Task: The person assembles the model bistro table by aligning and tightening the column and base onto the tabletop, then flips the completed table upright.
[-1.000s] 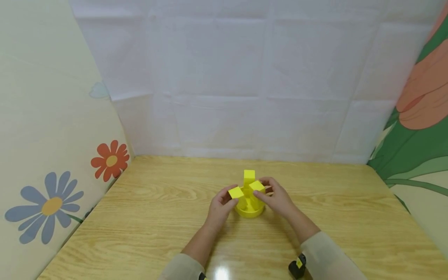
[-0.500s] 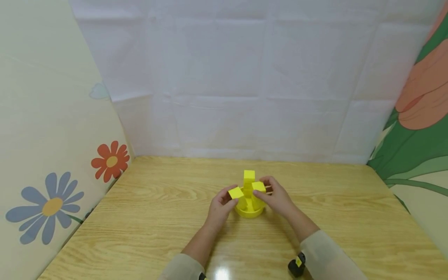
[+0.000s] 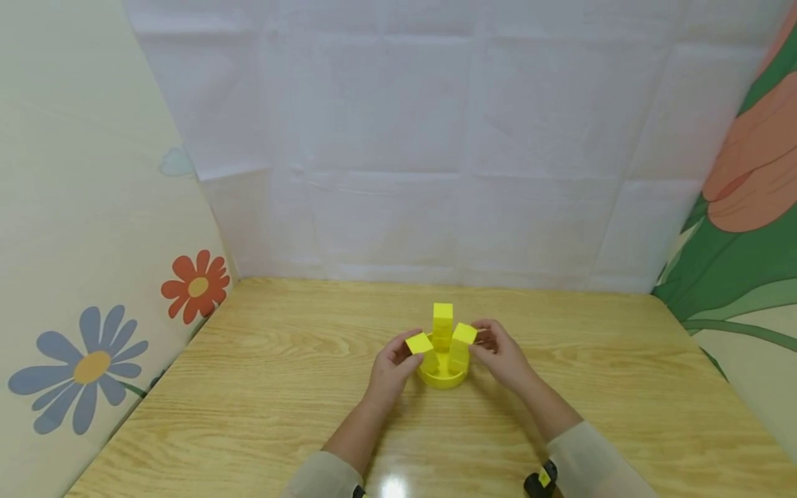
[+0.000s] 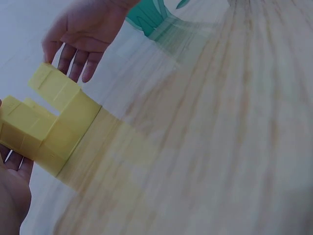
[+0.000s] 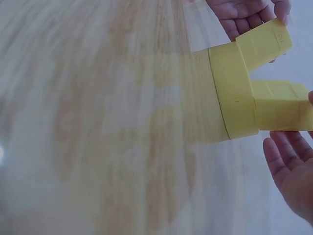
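Note:
A yellow round base (image 3: 442, 380) stands on the table, with three square yellow posts rising from it. My left hand (image 3: 389, 370) holds the left yellow post (image 3: 420, 344) near its top, thumb in front and fingers behind. My right hand (image 3: 507, 356) is at the right yellow post (image 3: 463, 335), its thumb at the near edge and fingers along the outer side. That post leans outward to the right. The back yellow post (image 3: 443, 315) stands upright, untouched. In the right wrist view, the left hand's thumb presses the top of the left post (image 5: 266, 41).
The wood-grain table (image 3: 299, 332) stretches around the base. Behind it hangs a white creased cloth (image 3: 461, 138). Flower-patterned cloth (image 3: 93, 207) covers the left side, with more at the right. A black wrist device (image 3: 540, 482) sits by the right sleeve.
My right hand has shifted right, and the right post has turned and tipped outward with it. The thumb has moved from its front face toward the outer edge. The left hand stays put.

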{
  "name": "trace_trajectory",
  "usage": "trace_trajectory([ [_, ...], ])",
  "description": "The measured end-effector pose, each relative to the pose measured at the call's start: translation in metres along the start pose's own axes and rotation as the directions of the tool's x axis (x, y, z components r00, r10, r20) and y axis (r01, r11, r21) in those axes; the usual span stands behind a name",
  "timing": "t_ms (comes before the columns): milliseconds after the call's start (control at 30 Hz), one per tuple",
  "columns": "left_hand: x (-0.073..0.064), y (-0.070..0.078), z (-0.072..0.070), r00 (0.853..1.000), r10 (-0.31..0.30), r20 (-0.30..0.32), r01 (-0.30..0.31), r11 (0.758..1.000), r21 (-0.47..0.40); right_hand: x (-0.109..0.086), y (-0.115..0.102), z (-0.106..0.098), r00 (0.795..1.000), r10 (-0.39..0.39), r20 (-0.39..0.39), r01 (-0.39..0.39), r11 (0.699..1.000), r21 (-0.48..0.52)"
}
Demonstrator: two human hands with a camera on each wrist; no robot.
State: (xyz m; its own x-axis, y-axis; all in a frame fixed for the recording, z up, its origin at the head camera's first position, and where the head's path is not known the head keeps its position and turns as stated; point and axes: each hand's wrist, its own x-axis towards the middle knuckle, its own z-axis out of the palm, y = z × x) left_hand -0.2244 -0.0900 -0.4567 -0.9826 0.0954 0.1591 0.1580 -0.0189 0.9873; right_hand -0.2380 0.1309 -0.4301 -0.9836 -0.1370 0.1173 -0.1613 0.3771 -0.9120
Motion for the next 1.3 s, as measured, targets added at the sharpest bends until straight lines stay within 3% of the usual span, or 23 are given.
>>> trace_trajectory([
  [367,0.000,0.000,0.000,1.000,0.002,-0.001,-0.002,1.000,0.000,-0.002,0.002,-0.002,0.999,0.030,0.034,-0.029,0.999,-0.038],
  [800,0.001,0.000,0.000,1.000,-0.002,-0.003,0.002,1.000,-0.002,-0.011,0.004,-0.009,0.998,-0.045,0.054,0.039,0.993,0.109],
  [1067,0.000,0.002,0.000,1.000,0.004,-0.002,-0.004,1.000,0.012,-0.013,0.005,-0.010,0.995,-0.061,0.074,0.061,0.998,0.003],
  [1300,0.000,0.001,0.000,1.000,0.002,-0.004,-0.002,1.000,0.022,-0.012,0.002,-0.005,0.999,-0.004,0.054,0.007,0.998,-0.054],
])
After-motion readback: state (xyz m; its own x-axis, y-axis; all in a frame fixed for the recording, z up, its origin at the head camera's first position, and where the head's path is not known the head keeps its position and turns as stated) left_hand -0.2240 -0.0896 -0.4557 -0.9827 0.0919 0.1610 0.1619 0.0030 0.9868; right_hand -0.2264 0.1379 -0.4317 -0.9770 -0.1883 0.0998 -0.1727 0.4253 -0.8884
